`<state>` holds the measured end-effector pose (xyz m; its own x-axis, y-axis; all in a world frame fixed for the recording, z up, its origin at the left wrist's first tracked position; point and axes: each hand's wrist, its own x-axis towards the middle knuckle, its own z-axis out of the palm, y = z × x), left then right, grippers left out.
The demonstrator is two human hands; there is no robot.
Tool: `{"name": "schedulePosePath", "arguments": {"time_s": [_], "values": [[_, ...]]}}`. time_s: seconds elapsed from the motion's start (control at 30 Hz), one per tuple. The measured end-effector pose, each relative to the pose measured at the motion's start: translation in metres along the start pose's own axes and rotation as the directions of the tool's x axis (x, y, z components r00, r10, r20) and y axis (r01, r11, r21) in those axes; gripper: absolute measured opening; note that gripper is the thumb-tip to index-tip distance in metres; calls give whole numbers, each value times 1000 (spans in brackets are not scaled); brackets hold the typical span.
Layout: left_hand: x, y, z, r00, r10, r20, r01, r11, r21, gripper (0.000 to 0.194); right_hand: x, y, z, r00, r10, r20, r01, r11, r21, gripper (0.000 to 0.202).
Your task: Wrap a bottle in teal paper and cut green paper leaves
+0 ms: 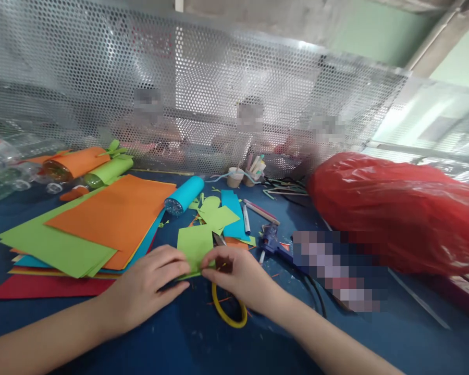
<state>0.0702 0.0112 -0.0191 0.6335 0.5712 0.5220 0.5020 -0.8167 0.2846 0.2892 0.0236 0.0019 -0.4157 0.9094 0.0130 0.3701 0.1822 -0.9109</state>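
A small square of light green paper lies between my hands at the middle of the table, its near edge folded or raised a little. My left hand is closed at its lower left corner, fingertips and thumb on the paper. With thumb and forefinger, my right hand pinches the lower right edge. Under my right hand lies a pair of scissors with a yellow handle, partly hidden by the fingers. Green paper scraps and a blue paper strip lie just beyond the square.
Coloured sheets are stacked at left, near paper-wrapped bottles and a blue roll. A glue gun, a marker and a red plastic bag lie right. A perforated metal screen stands behind, people beyond.
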Motion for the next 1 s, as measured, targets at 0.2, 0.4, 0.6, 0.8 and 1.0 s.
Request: {"name": "schedulePosePath", "arguments": {"time_s": [0.2,0.4,0.6,0.8,1.0], "values": [[-15,-7,5,991,-79,108,95,983,-156,13,-6,0,18,999,-39,22,43,962,-268,11],[-20,-8,1,985,-76,153,106,974,-199,17,-9,8,21,965,-263,9,245,881,-404,14],[-17,-9,-4,981,-99,169,143,953,-269,15,-7,11,20,954,-300,15,268,828,-492,9],[-15,-8,-8,987,-67,145,103,961,-258,15,-12,1,19,924,-383,20,318,737,-596,8],[-20,-8,-6,992,26,122,-6,987,-162,22,-19,-6,23,881,-461,103,402,616,-678,9]]}}
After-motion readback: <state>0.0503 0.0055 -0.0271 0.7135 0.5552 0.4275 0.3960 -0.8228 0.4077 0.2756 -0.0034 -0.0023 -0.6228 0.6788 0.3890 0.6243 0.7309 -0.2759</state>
